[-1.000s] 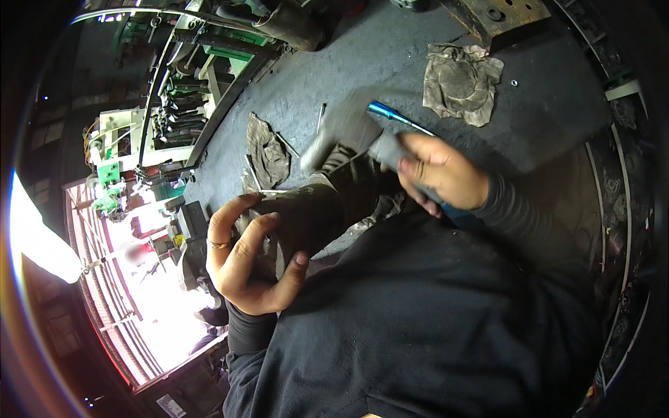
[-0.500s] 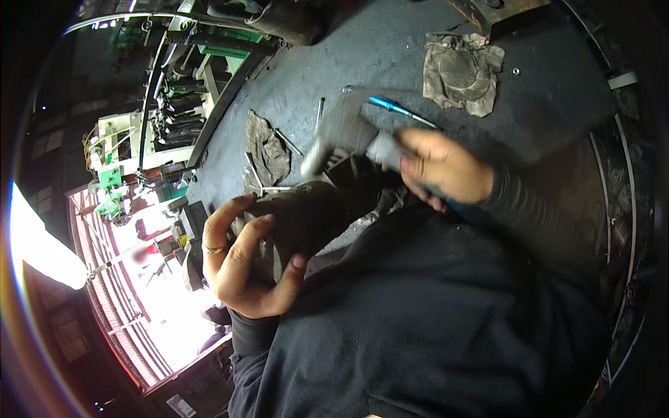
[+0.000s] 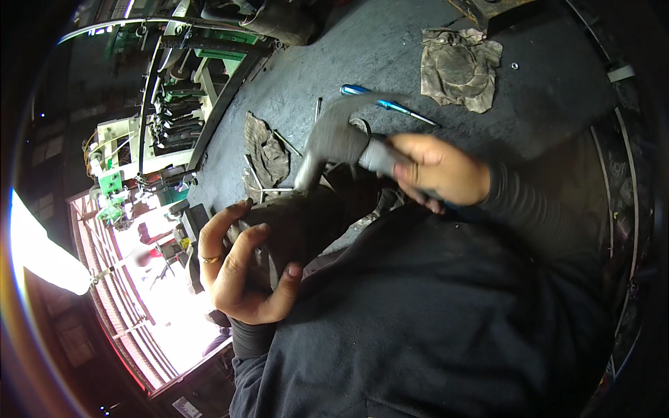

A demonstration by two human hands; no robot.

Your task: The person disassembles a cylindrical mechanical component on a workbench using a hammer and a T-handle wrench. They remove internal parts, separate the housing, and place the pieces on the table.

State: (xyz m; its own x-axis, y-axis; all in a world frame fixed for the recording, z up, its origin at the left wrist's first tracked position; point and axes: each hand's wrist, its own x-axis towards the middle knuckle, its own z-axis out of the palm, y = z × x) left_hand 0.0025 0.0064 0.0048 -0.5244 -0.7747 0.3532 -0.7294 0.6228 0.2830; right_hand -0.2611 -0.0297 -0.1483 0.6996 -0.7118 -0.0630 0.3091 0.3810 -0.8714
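In my right hand [image 3: 442,171] is a grey hammer [image 3: 338,132], its fingers closed around the handle. The hammer is smeared by motion; its rounded striking end sits at the upper side of a dark, dirty metal cylinder [image 3: 303,223], and I cannot tell whether they touch. A curved, claw-like end trails toward the far side. My left hand [image 3: 240,275] grips the near-left end of the cylinder, with fingers and thumb spread around its rim. The cylinder lies tilted in front of my dark shirt, and its right end is partly hidden behind the hammer and my right hand.
On the dark bench [image 3: 390,42] lie a blue-handled screwdriver [image 3: 355,90], a stained cloth [image 3: 460,66], a crumpled rag [image 3: 266,157], a T-shaped wrench [image 3: 259,184] and a small nut [image 3: 515,66]. A tool rack [image 3: 178,115] stands at the left, a metal block [image 3: 491,10] at the far right.
The hammer has swung slightly down and left toward the cylinder. More of the screwdriver's blue handle shows behind it. My left hand keeps its grip on the cylinder.
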